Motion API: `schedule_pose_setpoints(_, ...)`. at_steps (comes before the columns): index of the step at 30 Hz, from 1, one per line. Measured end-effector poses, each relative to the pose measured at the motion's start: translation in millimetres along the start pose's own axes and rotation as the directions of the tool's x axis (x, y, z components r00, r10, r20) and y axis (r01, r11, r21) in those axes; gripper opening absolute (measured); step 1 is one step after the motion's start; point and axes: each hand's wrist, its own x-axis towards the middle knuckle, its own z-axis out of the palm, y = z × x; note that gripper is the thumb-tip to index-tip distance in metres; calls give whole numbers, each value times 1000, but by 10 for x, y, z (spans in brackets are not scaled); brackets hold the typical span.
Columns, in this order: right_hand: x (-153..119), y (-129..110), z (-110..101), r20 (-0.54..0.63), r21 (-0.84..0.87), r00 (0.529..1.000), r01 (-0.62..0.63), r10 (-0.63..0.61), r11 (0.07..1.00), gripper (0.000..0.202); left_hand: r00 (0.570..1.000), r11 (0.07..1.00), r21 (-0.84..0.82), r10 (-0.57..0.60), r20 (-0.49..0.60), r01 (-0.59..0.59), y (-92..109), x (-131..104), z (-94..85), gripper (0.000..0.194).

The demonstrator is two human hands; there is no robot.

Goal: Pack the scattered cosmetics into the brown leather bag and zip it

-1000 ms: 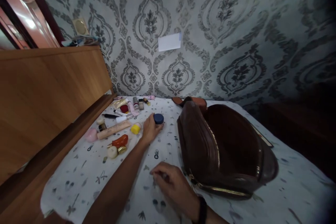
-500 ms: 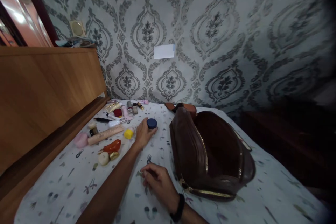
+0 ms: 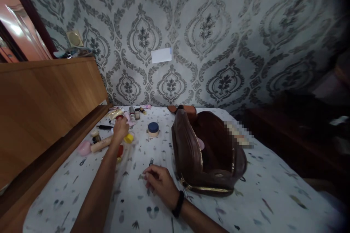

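Observation:
My left hand (image 3: 121, 128) reaches over the cosmetics at the left, its fingertips by a round red item (image 3: 119, 117); its fingers are too blurred to tell whether they grip. Apart from it, a jar with a dark blue lid (image 3: 153, 128) stands upright on the patterned sheet. My right hand (image 3: 162, 183), with a black band at the wrist, rests on the sheet, fingers loosely bent and apart, holding nothing. Right of it stands a brown leather bag (image 3: 188, 153), unzipped, with a pinkish round thing (image 3: 201, 144) inside.
Around my left hand lie a beige tube (image 3: 101, 144), a yellow item (image 3: 128, 138), a pink rounded item (image 3: 84, 148), a black pen-like item (image 3: 104, 127) and several small bottles. A wooden board (image 3: 51, 105) borders the left side. The patterned wall (image 3: 169, 25) rises behind.
My left hand has left the blue-lidded jar and moved left to the cosmetics. The right hand stays nearly in place. The view has shifted slightly, showing more inside the bag.

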Motion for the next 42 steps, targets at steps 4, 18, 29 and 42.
schedule_pose_setpoints(4,13,41,5,9,1,1000,-8,8,1000,22,991,984,175,12,136,-36,-137,-34,-72,26)
schedule_pose_setpoints(18,7,-21,-7,17,-57,999,35,-34,998,13,1000,999,-47,18,-19,-19,-170,16,-366,16)
schedule_pose_setpoints(29,-25,-71,-17,-93,47,981,174,-169,984,36,989,692,-709,143,-49,-135,367,-675,-510,43)
schedule_pose_setpoints(42,-278,-878,-186,-232,-419,847,356,-478,835,20,916,692,-649,401,-17,-316,791,-1605,-450,28)
